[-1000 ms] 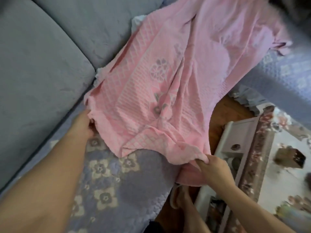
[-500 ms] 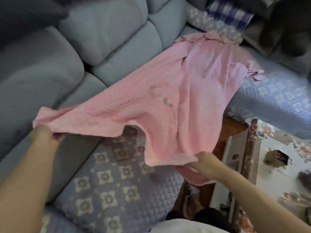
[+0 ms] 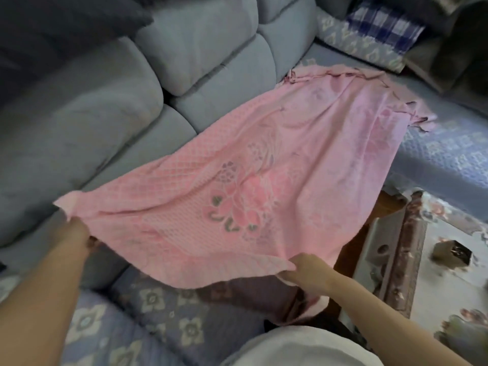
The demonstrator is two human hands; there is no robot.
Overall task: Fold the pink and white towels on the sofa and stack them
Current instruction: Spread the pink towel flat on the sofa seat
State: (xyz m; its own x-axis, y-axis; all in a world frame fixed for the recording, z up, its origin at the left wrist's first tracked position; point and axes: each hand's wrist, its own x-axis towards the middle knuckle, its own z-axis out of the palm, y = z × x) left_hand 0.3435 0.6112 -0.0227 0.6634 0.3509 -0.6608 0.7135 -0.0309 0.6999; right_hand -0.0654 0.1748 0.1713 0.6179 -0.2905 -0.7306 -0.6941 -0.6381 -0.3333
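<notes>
At far left, the plump grey-blue fabric back cushions of a sofa (image 3: 111,122) run up and across the top of the view, with a dark cushion (image 3: 60,25) in the upper left corner. Below them the person's left hand (image 3: 75,233) grips the near left corner of a large pink woven towel with a raised flower pattern (image 3: 264,186); the fingers are curled under the cloth and mostly hidden. The pink towel is lifted and spread out above the sofa seat, its near edge sagging between the two hands, its far end lying on the seat near a blue and white checked cloth (image 3: 383,25). Beneath the towel, a quilted lavender seat cover with pale flower motifs (image 3: 158,320) covers the seat. To the right, the right hand (image 3: 307,270) pinches the near right corner of the towel, thumb on top and fingers curled beneath. At far right stands a low table with a floral top (image 3: 446,281), bearing a small dark box (image 3: 453,252).
</notes>
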